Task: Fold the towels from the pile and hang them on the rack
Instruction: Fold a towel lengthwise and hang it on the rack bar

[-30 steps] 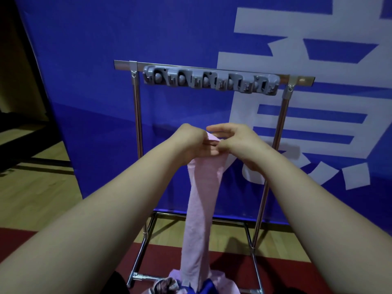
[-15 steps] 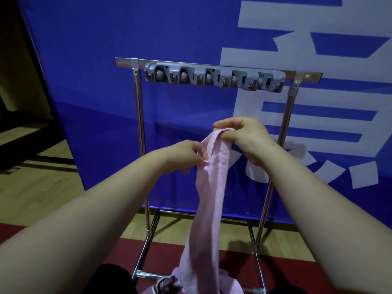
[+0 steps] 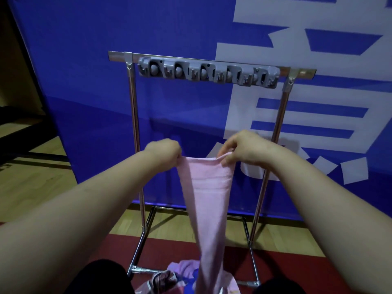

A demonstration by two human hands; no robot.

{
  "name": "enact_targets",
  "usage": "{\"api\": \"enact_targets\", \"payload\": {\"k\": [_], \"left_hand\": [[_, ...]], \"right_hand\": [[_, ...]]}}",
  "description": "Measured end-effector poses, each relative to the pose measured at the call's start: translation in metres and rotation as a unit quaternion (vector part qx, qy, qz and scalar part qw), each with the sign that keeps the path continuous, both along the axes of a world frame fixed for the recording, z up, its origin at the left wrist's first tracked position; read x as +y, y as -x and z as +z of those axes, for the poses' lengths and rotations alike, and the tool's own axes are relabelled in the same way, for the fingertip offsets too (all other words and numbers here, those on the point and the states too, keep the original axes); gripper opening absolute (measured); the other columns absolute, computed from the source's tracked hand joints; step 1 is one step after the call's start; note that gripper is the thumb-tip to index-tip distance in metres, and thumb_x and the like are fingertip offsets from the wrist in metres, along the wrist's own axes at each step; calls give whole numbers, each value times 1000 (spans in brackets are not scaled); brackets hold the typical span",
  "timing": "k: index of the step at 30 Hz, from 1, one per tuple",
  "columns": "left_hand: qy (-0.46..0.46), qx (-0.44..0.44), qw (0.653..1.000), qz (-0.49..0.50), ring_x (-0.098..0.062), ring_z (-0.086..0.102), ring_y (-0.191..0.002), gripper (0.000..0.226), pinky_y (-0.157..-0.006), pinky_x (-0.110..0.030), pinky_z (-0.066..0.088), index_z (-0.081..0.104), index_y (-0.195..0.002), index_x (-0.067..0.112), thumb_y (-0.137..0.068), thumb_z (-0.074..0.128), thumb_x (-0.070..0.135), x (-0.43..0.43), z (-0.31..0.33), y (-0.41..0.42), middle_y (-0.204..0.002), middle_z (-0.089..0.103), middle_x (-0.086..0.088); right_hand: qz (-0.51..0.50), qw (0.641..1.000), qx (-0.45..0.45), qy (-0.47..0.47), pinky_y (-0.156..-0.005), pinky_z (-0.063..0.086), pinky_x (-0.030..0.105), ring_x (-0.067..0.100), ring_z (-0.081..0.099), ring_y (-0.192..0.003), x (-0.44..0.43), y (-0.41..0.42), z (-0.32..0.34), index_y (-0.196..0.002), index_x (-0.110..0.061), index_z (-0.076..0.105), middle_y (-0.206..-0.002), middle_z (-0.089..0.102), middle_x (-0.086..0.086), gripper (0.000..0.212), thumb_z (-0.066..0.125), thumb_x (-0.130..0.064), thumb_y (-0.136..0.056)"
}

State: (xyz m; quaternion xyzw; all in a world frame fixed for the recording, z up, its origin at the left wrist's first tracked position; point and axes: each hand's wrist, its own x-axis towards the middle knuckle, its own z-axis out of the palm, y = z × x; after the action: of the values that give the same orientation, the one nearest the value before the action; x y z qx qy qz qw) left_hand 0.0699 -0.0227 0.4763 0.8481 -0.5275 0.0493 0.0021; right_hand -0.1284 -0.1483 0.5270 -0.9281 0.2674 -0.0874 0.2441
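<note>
1. A blue banner stands on the wooden floor, just behind the rack.
2. The left hand pinches the left top corner of the pink towel, fingers curled.
3. The pink towel hangs between the hands, in front of the rack and below its grey clip strip. Its lower end reaches the pile on the red mat.
4. The right hand pinches the right top corner.
</note>
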Motion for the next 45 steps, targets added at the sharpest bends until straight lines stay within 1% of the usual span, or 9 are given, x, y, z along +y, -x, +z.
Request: {"api": "enact_targets", "payload": {"k": [6, 13, 16, 20, 25, 31, 36, 40, 45], "left_hand": [[65, -48, 996, 42, -29, 56, -70, 12, -53, -32, 40, 68, -81, 12, -80, 61, 2, -8, 17, -9, -77, 60, -5], [138, -24, 990, 25, -28, 54, -66, 8, -63, -40, 54, 73, -84, 5, -81, 65, 7, -9, 31, -15, -82, 69, -14], [141, -21, 989, 32, -26, 47, -63, 5, -62, -39, 54, 70, -77, 8, -81, 68, 10, -10, 39, -15, -73, 64, -13], [127, -20, 991, 30, -26, 47, -65, 13, -67, -41, 55, 63, -71, 15, -82, 70, 16, -6, 44, -11, -71, 55, -7], [114, 5, 993, 26, -33, 62, -76, 23, -68, -41, 54, 72, -84, 2, -84, 73, 25, 1, 51, -3, -81, 67, -16], [140, 26, 989, 40, -27, 41, -66, 41, -57, -33, 35, 55, -70, 5, -85, 72, 39, 9, 63, 8, -69, 46, -12], [209, 87, 973, -51, -21, 52, -71, 36, -61, -31, 36, 43, -64, 16, -82, 75, 18, 12, 52, 10, -78, 61, -9], [168, 149, 963, -153, 7, 49, -65, 18, -57, -12, 35, 67, -88, 20, -82, 69, 3, 15, 50, 18, -84, 53, 8], [50, 150, 981, -111, -3, 53, -64, 41, -59, -16, 45, 69, -118, 32, -86, 63, 6, 7, 54, 32, -99, 63, 3]], "right_hand": [[23, 996, 59, 69, -65, 48, 21, 7, 63, -78, 5, -8, -12, -93, -23, 78, -84, 71, -9, 23, 76, -8, -75], [-37, 990, 71, 118, -61, 50, 27, 15, 62, -69, -2, -6, -11, -75, -17, 75, -70, 67, -5, 9, 82, -23, -75], [-56, 990, 69, 113, -63, 51, 35, 21, 57, -66, -5, -3, -15, -73, -8, 74, -74, 68, 10, 26, 79, -34, -78], [-66, 994, 30, 85, -78, 55, 43, 30, 66, -87, -6, -1, -21, -88, -5, 75, -92, 71, 16, 33, 62, -35, -92], [-120, 983, -65, 120, -60, 42, 21, 13, 60, -70, -4, -4, -16, -86, -8, 76, -80, 69, 3, 19, 67, -24, -89], [-134, 963, -183, 143, -62, 40, 22, 15, 60, -74, -2, -1, -13, -81, -11, 67, -75, 63, -2, 12, 68, -20, -88], [-121, 956, -251, 88, -57, 42, 21, 13, 56, -70, -2, -2, -13, -79, -15, 56, -74, 59, -5, 12, 66, -13, -86], [-96, 962, -236, 102, -58, 44, 21, 12, 57, -72, -3, -1, -15, -83, -18, 60, -79, 61, -6, 19, 52, -1, -87], [-91, 967, -208, 112, -72, 50, 29, 10, 55, -74, -3, -8, -20, -80, -16, 67, -81, 61, -5, 30, 46, 5, -86]]}}
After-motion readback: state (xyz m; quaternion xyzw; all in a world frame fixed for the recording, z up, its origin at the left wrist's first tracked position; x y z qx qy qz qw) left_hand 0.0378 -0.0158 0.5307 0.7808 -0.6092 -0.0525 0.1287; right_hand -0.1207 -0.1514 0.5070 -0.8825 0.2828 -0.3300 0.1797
